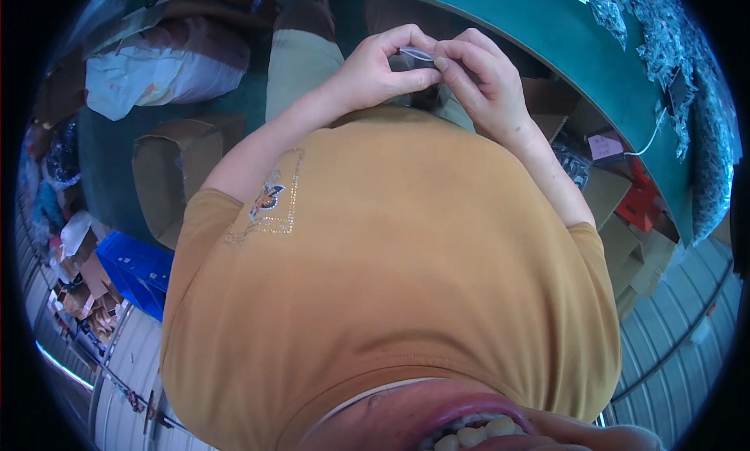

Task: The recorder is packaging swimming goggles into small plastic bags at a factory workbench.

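Note:
My left hand [379,69] and my right hand [486,80] meet in front of my chest, above my orange shirt [391,248]. Together their fingertips pinch a small thin clear piece [419,55], like a plastic strip or tiny bag. The left thumb and forefinger curl around one end of it, while the right fingers press on the other. I cannot tell exactly what the piece is, as the fingers hide most of it.
A green table edge [539,29] curves across the top right, with several silvery packets [664,37] and a white cable [652,138] on it. Cardboard boxes [160,177], a white sack [160,72], a blue crate [137,267] and a red box [641,205] lie below.

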The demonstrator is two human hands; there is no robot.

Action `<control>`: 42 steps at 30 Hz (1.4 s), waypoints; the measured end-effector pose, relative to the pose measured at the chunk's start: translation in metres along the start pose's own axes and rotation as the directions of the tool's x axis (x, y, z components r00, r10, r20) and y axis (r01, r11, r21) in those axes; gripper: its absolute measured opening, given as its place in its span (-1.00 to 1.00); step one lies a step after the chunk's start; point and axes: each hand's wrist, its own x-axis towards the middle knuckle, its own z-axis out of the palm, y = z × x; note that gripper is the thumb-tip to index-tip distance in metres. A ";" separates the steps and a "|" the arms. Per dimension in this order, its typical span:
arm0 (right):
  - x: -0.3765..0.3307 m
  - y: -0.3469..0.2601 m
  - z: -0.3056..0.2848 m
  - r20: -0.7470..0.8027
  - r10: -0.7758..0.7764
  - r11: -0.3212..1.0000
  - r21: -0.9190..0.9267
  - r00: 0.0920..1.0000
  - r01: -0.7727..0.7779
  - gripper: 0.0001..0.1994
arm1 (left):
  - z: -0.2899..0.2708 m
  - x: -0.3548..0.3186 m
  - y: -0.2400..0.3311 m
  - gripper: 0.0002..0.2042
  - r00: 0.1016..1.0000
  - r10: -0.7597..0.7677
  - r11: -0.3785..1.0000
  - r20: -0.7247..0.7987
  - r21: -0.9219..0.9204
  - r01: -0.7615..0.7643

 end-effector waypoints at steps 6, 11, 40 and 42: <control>0.000 0.005 0.000 -0.036 -0.049 0.998 -0.028 0.998 0.048 -0.87 | 0.000 -0.002 -0.007 -0.72 0.998 -0.055 0.988 -0.010 -0.142 0.053; 0.007 0.000 -0.021 0.107 0.083 0.996 0.019 0.991 -0.086 -0.81 | 0.002 -0.003 -0.009 -0.57 0.995 -0.086 0.962 -0.055 -0.265 0.069; 0.018 -0.006 -0.013 0.186 0.091 0.996 -0.014 0.978 -0.090 -0.84 | 0.008 -0.003 -0.004 -0.51 0.994 -0.019 0.995 -0.105 -0.099 0.008; 0.017 -0.003 -0.012 0.196 0.101 0.995 -0.013 0.975 -0.101 -0.84 | 0.009 -0.003 -0.001 -0.50 0.994 -0.033 0.991 -0.101 -0.134 0.019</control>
